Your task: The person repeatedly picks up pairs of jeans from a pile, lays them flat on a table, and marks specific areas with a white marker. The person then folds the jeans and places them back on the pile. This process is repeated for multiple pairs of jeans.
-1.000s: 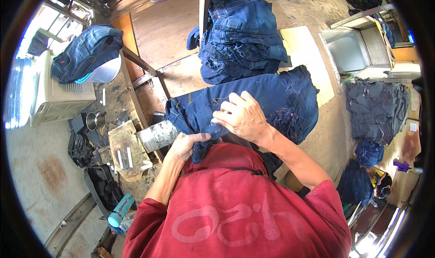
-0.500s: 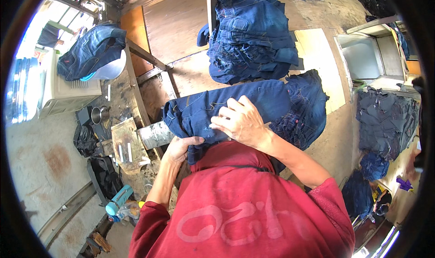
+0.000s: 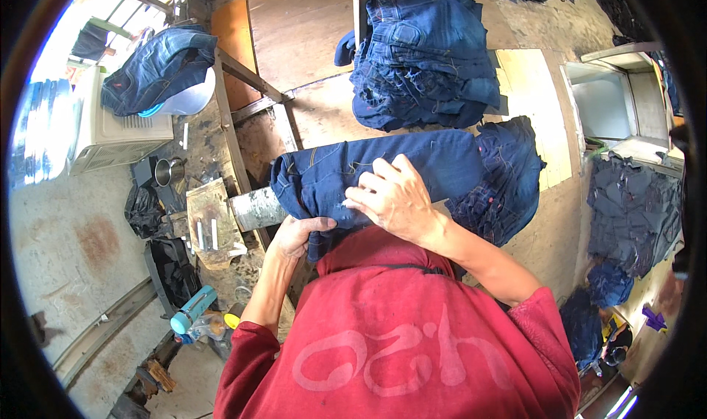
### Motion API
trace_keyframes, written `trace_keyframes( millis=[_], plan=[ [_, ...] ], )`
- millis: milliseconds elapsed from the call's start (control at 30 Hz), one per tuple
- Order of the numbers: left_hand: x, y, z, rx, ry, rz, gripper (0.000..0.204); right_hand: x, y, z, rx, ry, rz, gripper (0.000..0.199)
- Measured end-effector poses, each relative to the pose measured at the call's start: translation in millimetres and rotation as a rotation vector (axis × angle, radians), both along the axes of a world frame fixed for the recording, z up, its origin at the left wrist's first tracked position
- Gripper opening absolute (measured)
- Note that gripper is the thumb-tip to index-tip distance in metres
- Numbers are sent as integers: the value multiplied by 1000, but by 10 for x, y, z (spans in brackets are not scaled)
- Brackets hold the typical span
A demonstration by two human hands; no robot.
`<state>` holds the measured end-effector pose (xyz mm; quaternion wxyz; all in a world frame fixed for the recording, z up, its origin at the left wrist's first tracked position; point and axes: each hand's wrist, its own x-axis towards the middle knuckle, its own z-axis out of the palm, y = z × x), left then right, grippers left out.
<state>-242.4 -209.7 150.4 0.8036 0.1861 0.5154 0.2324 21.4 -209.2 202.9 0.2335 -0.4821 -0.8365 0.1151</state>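
Dark blue jeans [image 3: 383, 176] lie stretched over a horizontal metal cylinder [image 3: 256, 208], whose bare end sticks out just left of the left hand.

Left hand [image 3: 298, 235]: closed on the near lower edge of the denim, fingers curled under the fabric, pulling it taut against the form.

Right hand [image 3: 394, 198]: resting on top of the jeans, just right of and above the left hand. Fingers narrow and pinched together at the tips; a small pale tool seems to be held between them, but it is too small to tell what it is.

Beyond the right hand, farther from the body: a heap of finished or waiting jeans [image 3: 423, 51] draped over a wooden board. To the far left of the left hand: a white box-like machine [image 3: 121, 128] with another pair of jeans [image 3: 155, 65] on it, and a small wooden block [image 3: 210, 224] with two pale sticks.

Judgement: the step in hand looks like surface work on the leg of the garment, marking or abrading one spot while the other hand holds tension. The next move would call for keeping the cloth tight and flat under the fingertips, then shifting the fabric along the cylinder to bring a fresh patch under the right hand
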Motion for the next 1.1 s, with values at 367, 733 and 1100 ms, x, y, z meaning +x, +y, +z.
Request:
trace_keyframes(
  millis=[367,733,1100],
  plan=[
    [-78,161,-135,7,53,-105,65,84,117,-128,63,57,-281,16],
    [710,-132,-275,1411,1165,-199,21,1376,-731,-1283,-276,180,-601,45],
    [1599,-247,-1191,1565,979,-480,14,1785,-744,-1581,-54,-37,-350,11]
  ],
)
